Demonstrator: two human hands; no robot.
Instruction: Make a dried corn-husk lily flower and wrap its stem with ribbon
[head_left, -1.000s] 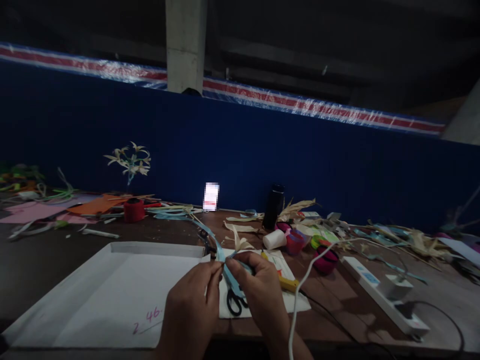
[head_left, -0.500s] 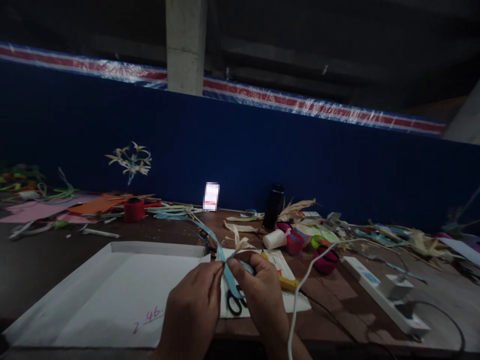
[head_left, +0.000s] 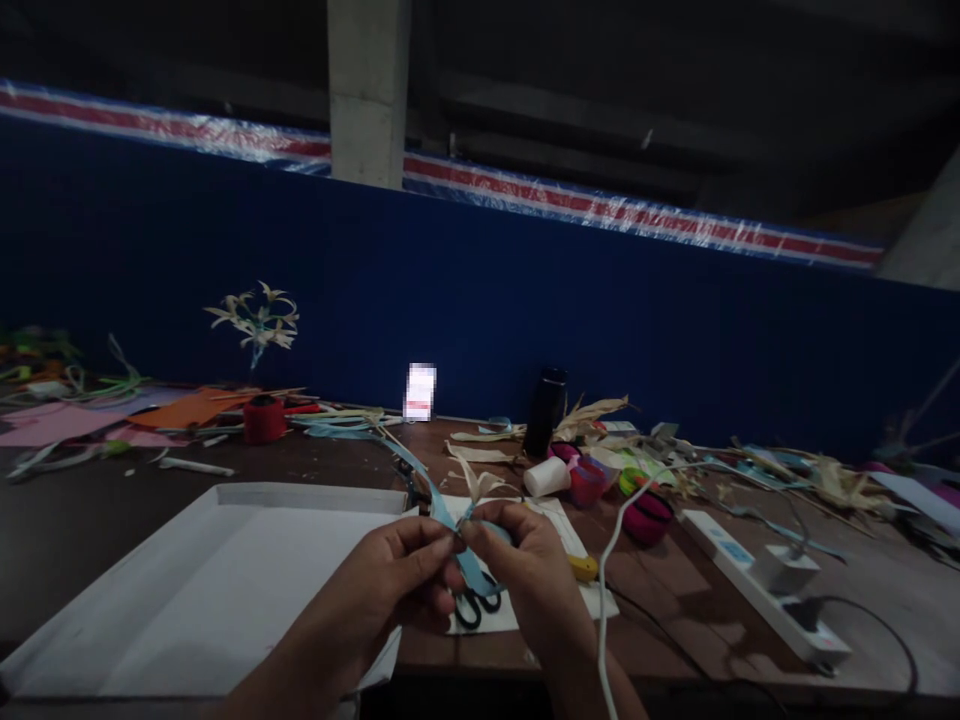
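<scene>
My left hand [head_left: 409, 570] pinches a light blue strip [head_left: 472, 574] close to the base of a pale husk flower [head_left: 477, 484]. Against its fingertips, my right hand [head_left: 525, 560] is closed round the flower's base and more of the blue material. The strip hangs between the hands and also runs back over the table to the upper left. Beneath it, black-handled scissors [head_left: 469, 608] lie on a white sheet [head_left: 559, 520], partly hidden by the strip and my hands. What sits exactly between the fingertips is hidden.
A white box lid [head_left: 187, 590] lies at the left. A white cable [head_left: 604, 620] passes right of my right hand, with a power strip [head_left: 757, 585] beyond. Behind are a white cup [head_left: 547, 477], a dark bottle [head_left: 545, 412], a lit phone [head_left: 419, 391] and a finished husk flower stem [head_left: 259, 318].
My left hand has rolled, so its thumb and curled fingers now show. The husk flower stands slightly higher above the fingertips. My right hand has shifted slightly right.
</scene>
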